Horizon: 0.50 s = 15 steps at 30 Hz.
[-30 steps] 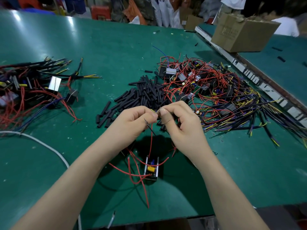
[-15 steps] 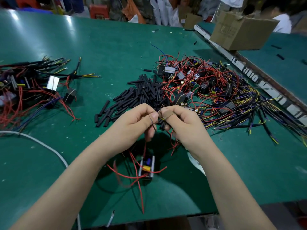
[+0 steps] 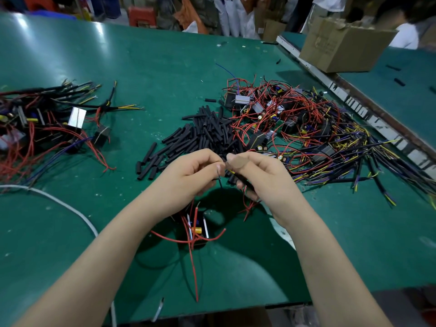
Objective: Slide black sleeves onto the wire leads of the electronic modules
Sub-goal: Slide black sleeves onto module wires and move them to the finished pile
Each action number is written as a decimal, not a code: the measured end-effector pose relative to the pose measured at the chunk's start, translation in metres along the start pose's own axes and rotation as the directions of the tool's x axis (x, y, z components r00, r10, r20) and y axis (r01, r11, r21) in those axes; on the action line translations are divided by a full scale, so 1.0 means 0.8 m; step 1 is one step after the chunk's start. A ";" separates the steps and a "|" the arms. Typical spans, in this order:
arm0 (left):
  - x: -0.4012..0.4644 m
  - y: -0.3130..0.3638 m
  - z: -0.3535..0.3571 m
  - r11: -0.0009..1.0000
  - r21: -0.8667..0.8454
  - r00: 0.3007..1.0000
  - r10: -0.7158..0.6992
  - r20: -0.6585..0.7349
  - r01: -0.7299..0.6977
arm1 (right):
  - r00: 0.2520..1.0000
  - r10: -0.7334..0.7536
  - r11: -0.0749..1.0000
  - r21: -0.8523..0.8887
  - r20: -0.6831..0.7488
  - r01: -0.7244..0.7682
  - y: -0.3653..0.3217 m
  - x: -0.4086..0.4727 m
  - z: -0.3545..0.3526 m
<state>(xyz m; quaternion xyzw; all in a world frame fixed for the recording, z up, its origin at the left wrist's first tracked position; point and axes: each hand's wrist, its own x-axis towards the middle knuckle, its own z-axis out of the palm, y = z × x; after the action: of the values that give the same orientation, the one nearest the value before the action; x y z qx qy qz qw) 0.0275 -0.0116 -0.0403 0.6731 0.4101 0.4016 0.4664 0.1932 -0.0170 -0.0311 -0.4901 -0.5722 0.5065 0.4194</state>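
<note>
Two heaps flank work: sleeved modules [image 3: 42, 123] far left, bare ones [image 3: 295, 128] right, loose sleeves [image 3: 200, 138] between. Left hand [image 3: 188, 178] pinches thin lead end [image 3: 219, 179]; right hand [image 3: 262, 178] curls round black sleeve [image 3: 238, 177], tips nearly touching. Module [image 3: 197, 230] hangs below on red wires, over table [image 3: 141, 67]. Judgement: keep lead straight, bunch strands, align sleeve mouth, push along wire without kinking.

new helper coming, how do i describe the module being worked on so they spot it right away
On the green table, look at the near edge, directly below the two hands. The module lies there alone, red leads splayed out, unlike the modules tangled in the left and right piles.
</note>
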 end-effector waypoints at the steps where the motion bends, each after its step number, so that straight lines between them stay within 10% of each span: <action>1: 0.000 0.000 -0.001 1.000 0.000 1.000 -0.010 -0.005 0.010 | 1.000 -0.029 0.999 -0.014 0.012 0.029 0.001 0.000 -0.002; 7: 0.005 0.001 -0.002 0.989 -0.089 0.991 -0.125 -0.037 0.121 | 0.906 -0.423 0.826 -0.419 -0.016 0.378 0.012 0.000 -0.001; 15: 0.006 0.006 0.000 0.970 -0.110 0.975 -0.219 -0.029 0.215 | 0.770 -0.633 0.658 -0.578 -0.080 0.482 0.022 0.005 0.005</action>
<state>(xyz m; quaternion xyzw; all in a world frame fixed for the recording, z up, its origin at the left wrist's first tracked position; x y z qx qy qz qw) 0.0296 -0.0083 -0.0351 0.5900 0.4688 0.3833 0.5341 0.1913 -0.0137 -0.0495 -0.4488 -0.7474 0.1015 0.4793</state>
